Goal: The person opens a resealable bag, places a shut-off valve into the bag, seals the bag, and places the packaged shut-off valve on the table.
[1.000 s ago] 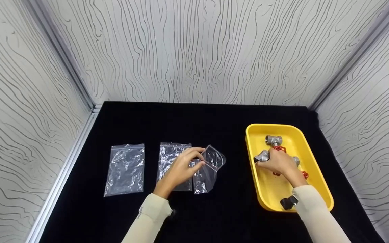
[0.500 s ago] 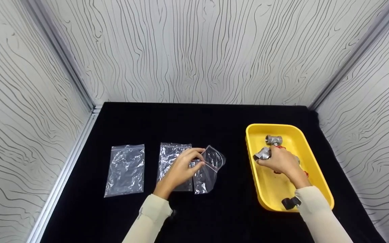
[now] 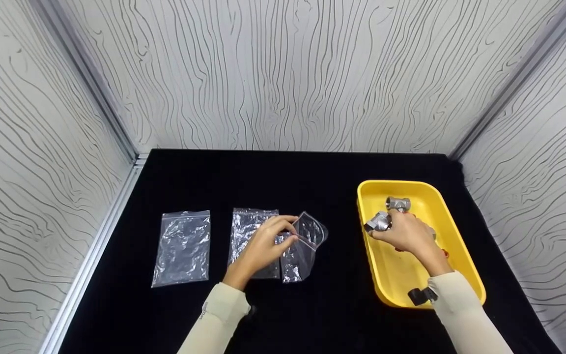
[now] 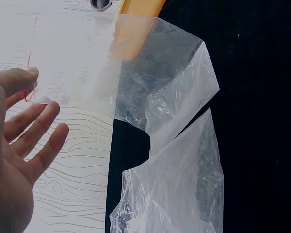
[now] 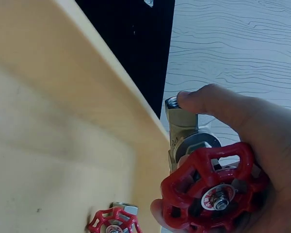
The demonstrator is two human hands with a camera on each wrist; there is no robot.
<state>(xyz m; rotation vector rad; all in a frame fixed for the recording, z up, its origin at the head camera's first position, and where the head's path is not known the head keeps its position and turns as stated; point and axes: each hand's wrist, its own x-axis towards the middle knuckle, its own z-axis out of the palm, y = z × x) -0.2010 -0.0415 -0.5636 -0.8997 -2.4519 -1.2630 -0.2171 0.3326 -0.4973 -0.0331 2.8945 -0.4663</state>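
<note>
My left hand (image 3: 262, 246) pinches the mouth of a clear zip bag (image 3: 307, 231) between thumb and index finger. The bag's mouth gapes, and the other fingers are spread in the left wrist view. Over the left side of the yellow tray (image 3: 396, 282), my right hand (image 3: 410, 238) grips a metal valve (image 3: 378, 222). In the right wrist view, the held valve's red handwheel (image 5: 211, 189) lies against the palm and the thumb presses the metal body's end. Another valve (image 3: 400, 203) lies in the tray's far part. More metal and red show partly behind my right hand.
Flat clear bags lie on the black cloth: one bag (image 3: 183, 248) at the left, another bag (image 3: 243, 231) partly under my left forearm. A small black device (image 3: 419, 296) sits at my right cuff. Patterned white walls (image 3: 273, 73) enclose the table on three sides.
My right hand has raised the valve slightly and shifted it left, toward the tray's left rim. The left hand and its bag have stayed in place.
</note>
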